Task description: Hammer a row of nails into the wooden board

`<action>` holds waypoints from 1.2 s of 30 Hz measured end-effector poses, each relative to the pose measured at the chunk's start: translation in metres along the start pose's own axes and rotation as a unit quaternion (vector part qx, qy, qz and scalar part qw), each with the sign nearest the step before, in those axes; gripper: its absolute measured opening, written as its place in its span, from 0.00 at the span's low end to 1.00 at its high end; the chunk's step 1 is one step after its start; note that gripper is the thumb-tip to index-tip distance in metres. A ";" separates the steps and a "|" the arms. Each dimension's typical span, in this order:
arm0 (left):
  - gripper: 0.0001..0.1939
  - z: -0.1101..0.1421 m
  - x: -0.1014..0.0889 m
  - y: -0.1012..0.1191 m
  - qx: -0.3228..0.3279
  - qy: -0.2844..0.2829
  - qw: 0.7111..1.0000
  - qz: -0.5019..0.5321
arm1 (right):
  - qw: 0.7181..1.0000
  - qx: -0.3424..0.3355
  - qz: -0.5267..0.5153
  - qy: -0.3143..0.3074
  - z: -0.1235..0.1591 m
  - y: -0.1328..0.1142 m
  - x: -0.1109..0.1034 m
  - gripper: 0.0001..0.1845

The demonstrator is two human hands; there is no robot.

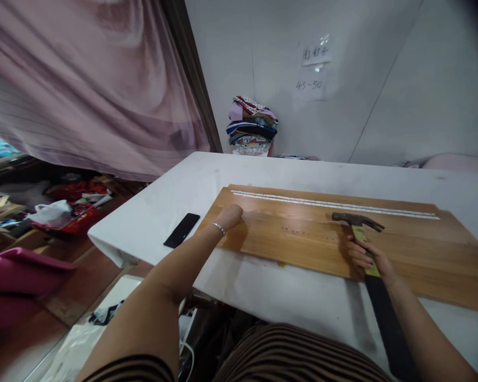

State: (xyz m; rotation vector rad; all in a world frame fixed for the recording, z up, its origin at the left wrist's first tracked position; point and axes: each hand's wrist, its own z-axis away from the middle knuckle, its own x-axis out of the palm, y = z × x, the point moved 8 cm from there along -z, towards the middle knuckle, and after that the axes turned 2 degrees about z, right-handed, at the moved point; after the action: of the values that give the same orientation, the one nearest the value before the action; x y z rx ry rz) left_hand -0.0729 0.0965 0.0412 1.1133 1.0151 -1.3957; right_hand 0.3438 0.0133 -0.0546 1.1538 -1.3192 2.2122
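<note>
Right hand (380,262) holding 1 hammer (378,302) over 1 wooden board (287,246)

The hammer is slanting up from the right, its head appearing raised above the board; the right hand is wrapping closed around its handle just below the head; the left hand (231,216) is curling at the board's left end, and I cannot tell whether it is pinching anything. The work is seemingly under way: small specks (297,231) are showing near the board's middle, too tiny to count or to tell as nails or holes; how much is remaining is not showing. 2 white strips (322,203) are running along the far edge; 1 black phone (182,229) is lying left of the board on the tabletop (135,212); 2 paper notes (315,54) are hanging on the wall beyond.
</note>
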 end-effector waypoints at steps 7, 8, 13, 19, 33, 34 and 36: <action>0.15 0.006 -0.004 0.001 -0.009 0.009 1.000 -0.001 | 0.999 -0.052 0.014 -0.005 -0.005 -0.001 -0.001 0.09; 0.14 0.006 -0.005 -0.001 -0.014 0.010 1.000 0.004 | 0.999 -0.052 0.017 -0.002 -0.005 -0.002 0.001 0.09; 0.13 0.005 -0.006 -0.008 -0.034 0.006 0.999 0.033 | 0.999 -0.033 0.020 -0.003 -0.002 -0.005 0.018 0.04; 0.12 -0.001 -0.007 -0.012 -0.059 0.010 0.996 0.062 | 0.998 -0.027 -0.006 -0.058 -0.006 -0.005 0.026 0.05; 0.14 0.008 -0.014 0.004 -0.107 0.122 0.923 0.348 | 0.996 -0.019 0.010 -0.087 -0.007 -0.003 0.033 0.08; 0.12 0.008 -0.015 0.015 -0.086 0.139 0.913 0.374 | 0.997 -0.020 0.014 -0.075 -0.007 -0.003 0.031 0.09; 0.09 0.007 -0.011 0.041 -0.045 0.148 0.887 0.435 | 0.998 -0.023 0.023 -0.055 -0.006 -0.004 0.029 0.09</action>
State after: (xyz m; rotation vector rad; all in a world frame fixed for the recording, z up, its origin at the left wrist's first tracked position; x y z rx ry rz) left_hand -0.0323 0.0879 0.0533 1.4833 0.6236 -0.4567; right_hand 0.3252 0.0169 -0.0320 1.2556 -1.4458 2.1657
